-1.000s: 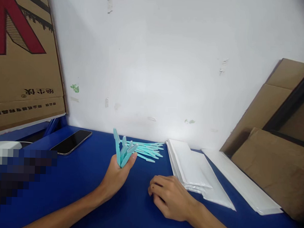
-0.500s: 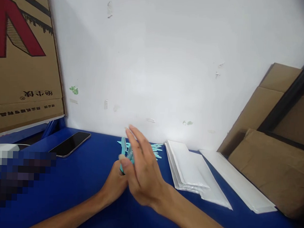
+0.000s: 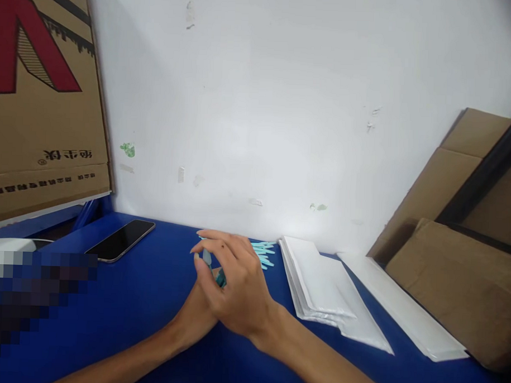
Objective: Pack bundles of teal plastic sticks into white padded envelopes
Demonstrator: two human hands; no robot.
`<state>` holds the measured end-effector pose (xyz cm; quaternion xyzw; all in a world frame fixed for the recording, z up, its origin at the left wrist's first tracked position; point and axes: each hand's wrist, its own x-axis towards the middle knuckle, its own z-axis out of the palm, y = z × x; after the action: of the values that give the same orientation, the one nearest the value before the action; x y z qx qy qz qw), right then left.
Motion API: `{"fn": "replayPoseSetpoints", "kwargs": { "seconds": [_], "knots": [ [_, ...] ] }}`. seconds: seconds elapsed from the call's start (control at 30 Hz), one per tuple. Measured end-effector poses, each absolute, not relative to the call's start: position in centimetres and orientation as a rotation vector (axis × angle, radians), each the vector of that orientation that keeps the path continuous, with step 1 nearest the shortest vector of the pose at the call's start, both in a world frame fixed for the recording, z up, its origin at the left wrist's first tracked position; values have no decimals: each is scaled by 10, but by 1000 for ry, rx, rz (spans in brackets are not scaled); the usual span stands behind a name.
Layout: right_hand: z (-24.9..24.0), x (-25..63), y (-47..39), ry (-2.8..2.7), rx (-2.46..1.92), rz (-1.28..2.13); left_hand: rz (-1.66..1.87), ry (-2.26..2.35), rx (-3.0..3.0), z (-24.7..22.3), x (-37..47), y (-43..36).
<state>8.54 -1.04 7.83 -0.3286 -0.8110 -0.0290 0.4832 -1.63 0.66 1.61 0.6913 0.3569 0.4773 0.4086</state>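
Observation:
My right hand point(image 3: 239, 280) is in the middle, its fingers bent over and the thumb tip close to the fingertips. Inside that curl shows the pale grey-teal flat end of a slim teal plastic stick point(image 3: 207, 258). Whether the fingers press on it cannot be made out. Behind and below, my left hand point(image 3: 201, 307) is closed around the teal sticks; its fingers are mostly hidden by the right hand. More slim teal sticks point(image 3: 263, 253) lie in a loose pile on the blue table point(image 3: 151, 299), just past the right hand.
White padded envelopes point(image 3: 319, 283) lie stacked to the right, with another white envelope point(image 3: 406, 308) beyond them. Folded cardboard point(image 3: 457, 282) leans at the far right. A phone point(image 3: 122, 241) lies at left, near a large printed carton point(image 3: 44, 117). A white wall point(image 3: 262, 102) stands behind.
My right hand's fingers, straight and raised before, have bent down over the tops of the teal sticks. The left hand is more covered now. The view has shifted slightly.

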Motion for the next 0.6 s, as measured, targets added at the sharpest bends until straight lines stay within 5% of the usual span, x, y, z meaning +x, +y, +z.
{"fn": "replayPoseSetpoints", "kwargs": {
  "seconds": [0.6],
  "knots": [
    [76, 99, -22, -2010, -873, 202, 1283, 842, 1516, 6, -13, 11]
  ]
}}
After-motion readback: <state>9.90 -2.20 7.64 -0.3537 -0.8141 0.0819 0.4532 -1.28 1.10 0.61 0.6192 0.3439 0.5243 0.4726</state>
